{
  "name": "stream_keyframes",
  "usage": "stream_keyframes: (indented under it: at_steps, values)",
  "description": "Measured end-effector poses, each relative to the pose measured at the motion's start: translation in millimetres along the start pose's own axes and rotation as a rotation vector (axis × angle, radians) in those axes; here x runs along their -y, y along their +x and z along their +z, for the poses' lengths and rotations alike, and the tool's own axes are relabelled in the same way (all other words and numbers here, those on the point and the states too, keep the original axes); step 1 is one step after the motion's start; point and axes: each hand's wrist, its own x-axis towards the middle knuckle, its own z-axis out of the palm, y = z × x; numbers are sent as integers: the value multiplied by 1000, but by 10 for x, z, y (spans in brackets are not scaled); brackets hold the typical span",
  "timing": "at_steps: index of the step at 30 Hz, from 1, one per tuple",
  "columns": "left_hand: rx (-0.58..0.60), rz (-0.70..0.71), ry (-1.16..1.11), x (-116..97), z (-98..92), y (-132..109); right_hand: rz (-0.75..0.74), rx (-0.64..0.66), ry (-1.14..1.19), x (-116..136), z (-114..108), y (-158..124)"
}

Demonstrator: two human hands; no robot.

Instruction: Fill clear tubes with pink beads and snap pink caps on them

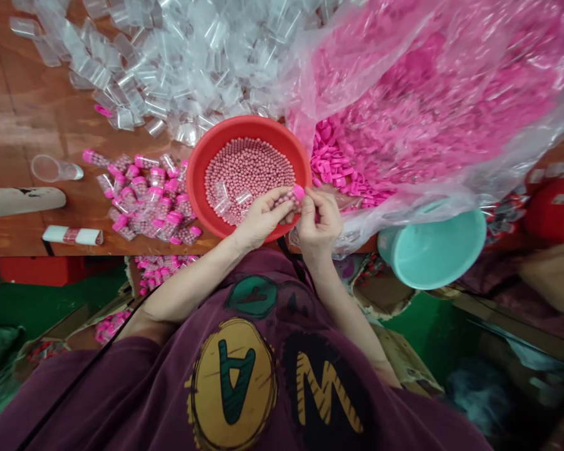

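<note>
Vial [289,197] over the bowl's [198,164] four o'clock.
Left hand [262,217] grasps its body; right hand [321,218] pinches the cap [299,192]. Probably light, stiff and slick, it is best held round the middle.

Reddish-brown wooden table [19,141] beyond and left of fingers [319,203]; flat green floor [427,321] lower, both sides of them; wood catching pale light, left.

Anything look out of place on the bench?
Yes, one pink lid lies alone at the edge of the clear cups, on the far side of the red bowl from the loose pink lids. It looks stray.
</note>
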Motion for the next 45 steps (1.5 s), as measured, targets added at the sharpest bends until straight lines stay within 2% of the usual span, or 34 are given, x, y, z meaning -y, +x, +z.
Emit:
stream_keyframes:
  at_steps: [6,9,11,13,17,19,22,24,27,30,32,35,39,45]
  values:
    - [-61,-61,46,-100,38,-10,-129,161,-51,-61,-157,-28]
    - [-6,-76,49,-81,-6,4,-147,298,-36,-100,-270,43]
    - [50,-95,52,-81,-44,17,-94,365,9,-150,-324,96]
    - [86,-110,83,-104,-73,32,33,328,94,-223,-326,114]
    - [123,-91,194,-177,-100,58,261,92,284,-326,-201,14]
    - [115,-70,236,-198,-101,66,263,62,245,-297,-163,-54]
    - [97,-38,272,-195,-74,62,102,173,59,-175,-201,-109]
    - [77,-21,274,-173,-34,42,-37,276,-61,-93,-250,-117]
    - [14,-12,254,-119,47,-10,-126,368,-267,-29,-267,-122]
    - [-53,4,233,-57,109,-55,-179,338,-432,-51,-194,-139]
    - [-85,0,223,-21,123,-66,-214,295,-447,-104,-124,-153]
    - [-138,-45,183,30,114,-61,-195,316,-397,-203,-43,-174]
    - [-252,-120,119,137,70,-77,-88,435,-346,-294,0,-229]
    - [-364,-274,76,345,-110,-178,17,598,-345,-391,146,-499]
